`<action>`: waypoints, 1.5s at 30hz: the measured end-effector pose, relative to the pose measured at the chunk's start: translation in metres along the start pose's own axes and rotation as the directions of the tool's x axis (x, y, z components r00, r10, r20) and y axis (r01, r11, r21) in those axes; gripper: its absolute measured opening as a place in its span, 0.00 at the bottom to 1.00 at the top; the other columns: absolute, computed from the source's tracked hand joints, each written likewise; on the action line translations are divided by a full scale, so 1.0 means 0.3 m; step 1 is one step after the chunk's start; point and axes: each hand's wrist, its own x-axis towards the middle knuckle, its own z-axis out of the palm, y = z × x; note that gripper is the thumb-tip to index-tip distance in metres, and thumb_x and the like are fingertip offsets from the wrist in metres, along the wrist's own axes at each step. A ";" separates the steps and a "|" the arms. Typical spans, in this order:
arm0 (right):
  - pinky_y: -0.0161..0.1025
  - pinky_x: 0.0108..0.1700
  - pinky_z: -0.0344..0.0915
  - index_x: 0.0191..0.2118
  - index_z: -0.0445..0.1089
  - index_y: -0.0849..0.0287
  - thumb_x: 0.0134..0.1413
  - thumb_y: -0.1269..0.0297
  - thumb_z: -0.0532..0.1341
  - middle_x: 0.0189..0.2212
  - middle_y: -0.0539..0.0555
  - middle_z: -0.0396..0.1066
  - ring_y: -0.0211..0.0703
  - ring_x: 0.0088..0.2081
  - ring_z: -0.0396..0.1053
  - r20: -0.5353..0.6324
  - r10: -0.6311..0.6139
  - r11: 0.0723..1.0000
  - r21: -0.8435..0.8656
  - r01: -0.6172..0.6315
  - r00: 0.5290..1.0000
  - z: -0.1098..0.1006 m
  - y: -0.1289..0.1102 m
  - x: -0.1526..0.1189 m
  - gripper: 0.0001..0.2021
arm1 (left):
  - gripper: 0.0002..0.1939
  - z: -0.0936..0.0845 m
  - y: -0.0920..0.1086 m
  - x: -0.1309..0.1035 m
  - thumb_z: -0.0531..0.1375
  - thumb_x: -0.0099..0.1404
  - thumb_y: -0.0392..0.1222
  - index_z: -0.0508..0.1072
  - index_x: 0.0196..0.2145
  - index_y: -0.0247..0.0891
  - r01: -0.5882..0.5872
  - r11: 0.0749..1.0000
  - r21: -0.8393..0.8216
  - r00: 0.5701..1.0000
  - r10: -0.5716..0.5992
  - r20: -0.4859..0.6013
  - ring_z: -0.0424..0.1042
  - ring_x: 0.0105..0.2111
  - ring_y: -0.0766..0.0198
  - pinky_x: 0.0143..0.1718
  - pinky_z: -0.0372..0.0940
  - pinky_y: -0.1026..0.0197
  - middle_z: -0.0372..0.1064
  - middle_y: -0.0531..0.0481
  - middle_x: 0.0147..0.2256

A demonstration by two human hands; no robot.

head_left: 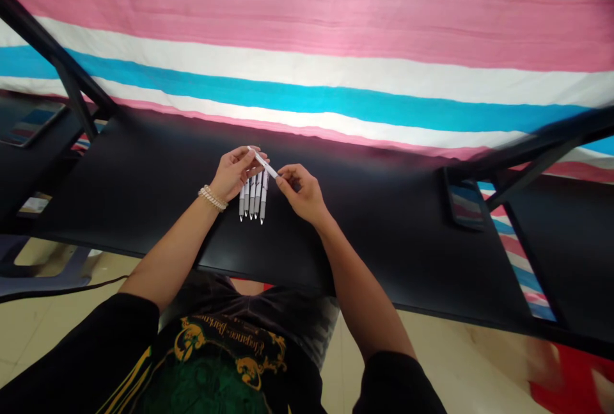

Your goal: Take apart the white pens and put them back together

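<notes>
A white pen is held at a slant between both hands, above the black table. My left hand, with a beaded bracelet on its wrist, pinches the pen's upper left end. My right hand has its thumb and fingers closed on the lower right end. Several white pens with grey grips lie side by side just below the held pen, tips toward me. Their upper ends are partly hidden by my left hand and the held pen.
A striped pink, white and blue cloth hangs behind the table. Black metal frames stand at both sides. A dark flat device lies at the right. A grey stool is at lower left, red material at lower right.
</notes>
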 end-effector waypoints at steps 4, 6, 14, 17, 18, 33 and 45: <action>0.35 0.32 0.59 0.45 0.68 0.57 0.68 0.56 0.54 0.27 0.49 0.68 0.36 0.26 0.63 -0.011 0.037 0.990 -0.134 -0.038 0.999 0.018 0.033 0.007 0.12 | 0.12 -0.013 -0.015 0.015 0.66 0.64 0.47 0.76 0.42 0.38 -0.012 1.000 -0.028 1.000 0.011 -0.014 0.78 0.47 0.59 0.53 0.71 0.52 0.77 0.45 0.43; 0.35 0.33 0.59 0.44 0.69 0.57 0.69 0.56 0.52 0.26 0.49 0.69 0.37 0.26 0.64 0.013 0.029 0.981 -0.193 -0.026 0.999 0.025 0.049 0.013 0.13 | 0.11 -0.021 -0.022 0.023 0.66 0.65 0.46 0.76 0.42 0.39 -0.025 0.999 -0.024 0.999 0.024 -0.023 0.77 0.47 0.59 0.54 0.71 0.52 0.77 0.45 0.43; 0.34 0.32 0.58 0.41 0.69 0.57 0.69 0.56 0.51 0.26 0.49 0.70 0.38 0.26 0.64 0.057 0.029 0.974 -0.228 -0.016 0.998 0.027 0.072 0.037 0.13 | 0.12 -0.034 -0.006 0.031 0.67 0.63 0.46 0.76 0.42 0.38 -0.036 0.999 -0.003 0.999 0.036 -0.017 0.78 0.46 0.59 0.53 0.72 0.54 0.77 0.44 0.42; 0.35 0.33 0.58 0.42 0.68 0.57 0.70 0.57 0.51 0.26 0.49 0.69 0.38 0.26 0.64 0.064 0.035 0.971 -0.236 -0.019 0.997 0.028 0.071 0.037 0.12 | 0.13 -0.028 0.003 0.027 0.67 0.63 0.47 0.77 0.43 0.39 -0.044 0.999 0.006 0.999 0.044 0.002 0.77 0.47 0.59 0.53 0.71 0.54 0.77 0.45 0.43; 0.35 0.33 0.58 0.42 0.68 0.57 0.70 0.57 0.51 0.26 0.49 0.69 0.38 0.26 0.64 0.066 0.034 0.971 -0.240 -0.017 0.997 0.028 0.072 0.036 0.12 | 0.13 -0.027 0.004 0.027 0.67 0.63 0.47 0.77 0.43 0.39 -0.046 0.999 0.007 0.999 0.046 0.010 0.77 0.47 0.59 0.54 0.71 0.54 0.77 0.45 0.43; 0.36 0.32 0.57 0.42 0.69 0.57 0.69 0.58 0.52 0.26 0.50 0.69 0.39 0.26 0.64 0.072 0.040 0.956 -0.294 -0.017 0.997 0.028 0.065 0.033 0.12 | 0.14 -0.014 0.007 0.031 0.66 0.65 0.47 0.77 0.45 0.39 -0.029 0.999 0.014 0.999 0.029 0.019 0.77 0.48 0.57 0.56 0.70 0.50 0.77 0.44 0.43; 0.36 0.32 0.57 0.41 0.69 0.57 0.69 0.58 0.51 0.26 0.50 0.69 0.39 0.26 0.64 0.059 0.037 0.952 -0.305 -0.018 0.998 0.034 0.060 0.027 0.12 | 0.14 -0.011 0.006 0.033 0.65 0.66 0.48 0.76 0.46 0.39 -0.027 0.999 0.032 1.000 0.026 0.015 0.76 0.49 0.56 0.56 0.70 0.50 0.77 0.44 0.44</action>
